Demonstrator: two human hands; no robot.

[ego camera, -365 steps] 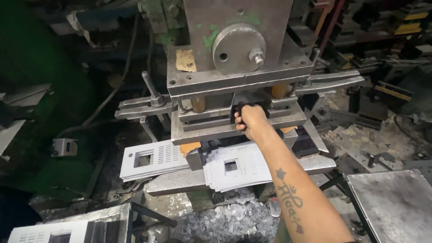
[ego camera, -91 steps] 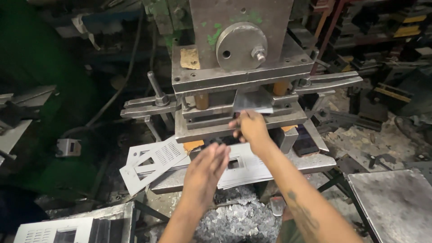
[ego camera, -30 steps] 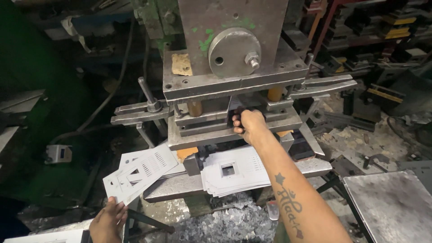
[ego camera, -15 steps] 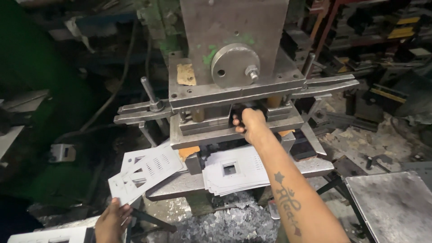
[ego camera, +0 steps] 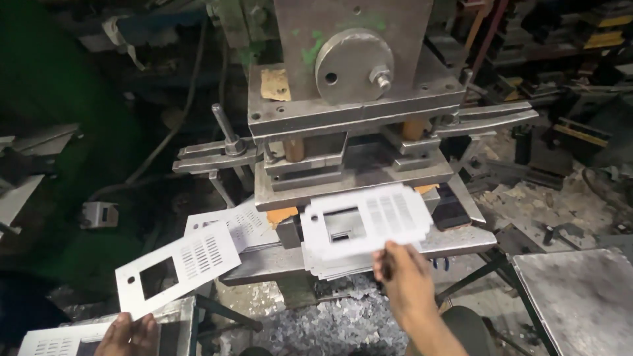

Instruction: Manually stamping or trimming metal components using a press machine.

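Item: your right hand, off the press die since half a second ago, now pinches a fresh white vented plate before it; left hand pinches the punched plate low left.

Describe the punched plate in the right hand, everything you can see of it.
The plate is a thin, flat rectangle of pale grey sheet metal. It has a rectangular window at its left and rows of short slots across its right half. The right hand pinches its lower edge and holds it nearly level in front of the press, above a stack of similar plates. Nothing else touches it.
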